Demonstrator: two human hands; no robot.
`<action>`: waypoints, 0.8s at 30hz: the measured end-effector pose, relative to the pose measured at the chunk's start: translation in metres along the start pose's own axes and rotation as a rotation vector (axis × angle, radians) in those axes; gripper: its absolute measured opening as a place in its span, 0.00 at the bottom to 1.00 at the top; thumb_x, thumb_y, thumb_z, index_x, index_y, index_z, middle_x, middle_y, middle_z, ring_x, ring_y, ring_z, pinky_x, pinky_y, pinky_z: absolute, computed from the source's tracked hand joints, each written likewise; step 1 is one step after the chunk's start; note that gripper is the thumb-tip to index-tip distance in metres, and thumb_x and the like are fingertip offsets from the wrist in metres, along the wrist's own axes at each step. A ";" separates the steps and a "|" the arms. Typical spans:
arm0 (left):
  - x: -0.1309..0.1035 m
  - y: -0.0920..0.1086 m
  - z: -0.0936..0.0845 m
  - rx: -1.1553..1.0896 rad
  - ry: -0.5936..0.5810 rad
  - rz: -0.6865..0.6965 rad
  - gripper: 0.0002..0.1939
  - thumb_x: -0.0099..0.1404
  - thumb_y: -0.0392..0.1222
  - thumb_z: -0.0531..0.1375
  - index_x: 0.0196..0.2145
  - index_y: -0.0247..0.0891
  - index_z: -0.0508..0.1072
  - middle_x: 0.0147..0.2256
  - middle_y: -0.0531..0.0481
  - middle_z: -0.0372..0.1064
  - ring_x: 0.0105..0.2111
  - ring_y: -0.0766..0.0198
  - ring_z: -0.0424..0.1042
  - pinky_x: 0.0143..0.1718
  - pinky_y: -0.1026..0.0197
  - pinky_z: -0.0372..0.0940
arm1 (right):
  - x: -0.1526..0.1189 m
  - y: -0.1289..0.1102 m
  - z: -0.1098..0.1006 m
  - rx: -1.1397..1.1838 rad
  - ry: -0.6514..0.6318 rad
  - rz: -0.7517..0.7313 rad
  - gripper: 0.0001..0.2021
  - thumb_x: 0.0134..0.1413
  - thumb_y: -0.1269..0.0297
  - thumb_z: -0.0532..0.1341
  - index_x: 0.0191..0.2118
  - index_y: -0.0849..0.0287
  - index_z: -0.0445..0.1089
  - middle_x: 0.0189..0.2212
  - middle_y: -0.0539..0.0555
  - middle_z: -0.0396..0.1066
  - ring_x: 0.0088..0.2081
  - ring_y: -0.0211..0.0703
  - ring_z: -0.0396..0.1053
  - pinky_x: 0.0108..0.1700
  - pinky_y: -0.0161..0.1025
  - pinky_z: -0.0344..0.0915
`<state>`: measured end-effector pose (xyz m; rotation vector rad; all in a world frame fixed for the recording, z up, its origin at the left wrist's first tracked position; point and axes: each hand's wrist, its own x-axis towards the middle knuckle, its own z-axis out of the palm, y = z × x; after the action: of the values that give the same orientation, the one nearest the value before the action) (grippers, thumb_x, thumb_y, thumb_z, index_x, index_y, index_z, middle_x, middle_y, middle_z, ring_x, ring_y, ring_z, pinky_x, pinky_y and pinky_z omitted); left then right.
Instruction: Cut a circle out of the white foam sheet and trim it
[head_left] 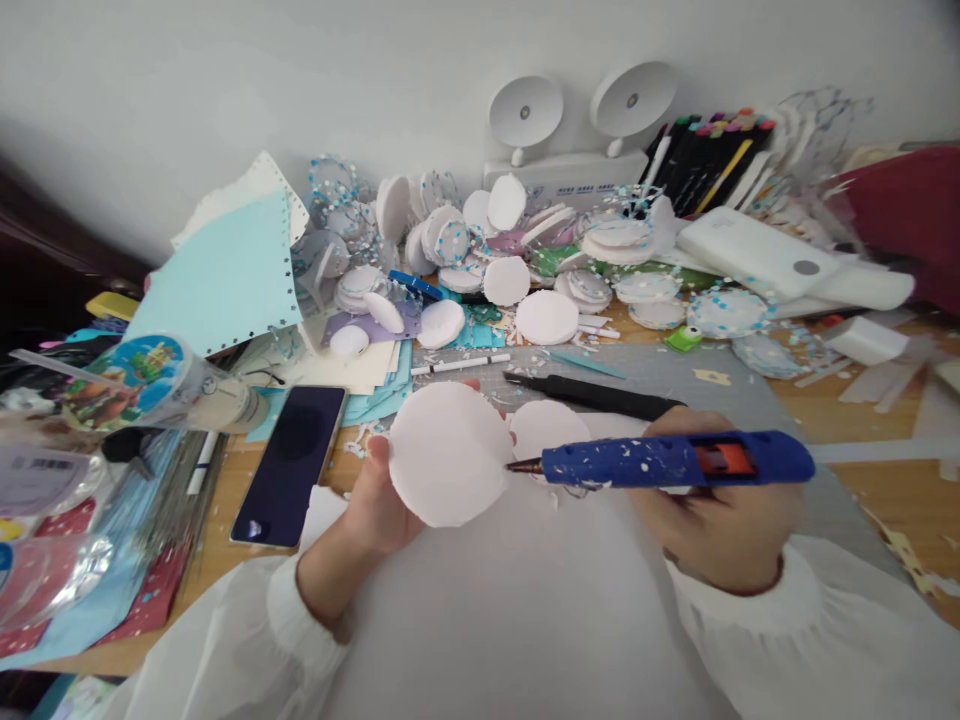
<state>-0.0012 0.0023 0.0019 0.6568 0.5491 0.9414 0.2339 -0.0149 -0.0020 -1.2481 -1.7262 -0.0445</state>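
Note:
My left hand is closed on the edge of a white foam-like disc, whose flat face is turned up toward me. My right hand wraps round a blue glue gun with a red trigger and flecks of white on its body. Its dark nozzle points left and meets or nearly meets the disc's right edge. Just behind the nozzle is a second white disc, partly hidden by the glue gun; I cannot tell what supports it. Black tweezers lie on the grey cutting mat beyond.
Many white discs and blue-beaded sprigs are heaped along the wall. A phone and a lidded plastic cup stand or lie at left. A twin-head lamp, markers and a white device are at back right.

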 end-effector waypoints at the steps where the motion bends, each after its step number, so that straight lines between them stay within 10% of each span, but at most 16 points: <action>1: 0.000 0.000 0.000 0.002 0.005 0.000 0.50 0.43 0.70 0.64 0.59 0.41 0.61 0.53 0.39 0.67 0.55 0.36 0.62 0.53 0.40 0.61 | 0.000 0.000 0.000 -0.001 0.002 0.006 0.07 0.47 0.68 0.61 0.27 0.53 0.60 0.19 0.46 0.64 0.19 0.38 0.64 0.21 0.36 0.59; 24: -0.002 -0.003 -0.005 0.025 -0.022 -0.032 0.51 0.42 0.71 0.63 0.59 0.43 0.61 0.55 0.38 0.65 0.56 0.36 0.61 0.54 0.40 0.59 | 0.003 -0.002 0.002 -0.082 0.080 0.023 0.07 0.47 0.66 0.61 0.25 0.53 0.60 0.19 0.48 0.66 0.20 0.42 0.65 0.24 0.38 0.59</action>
<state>-0.0041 0.0010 -0.0030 0.6783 0.5511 0.8973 0.2313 -0.0128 -0.0006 -1.3082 -1.6553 -0.1515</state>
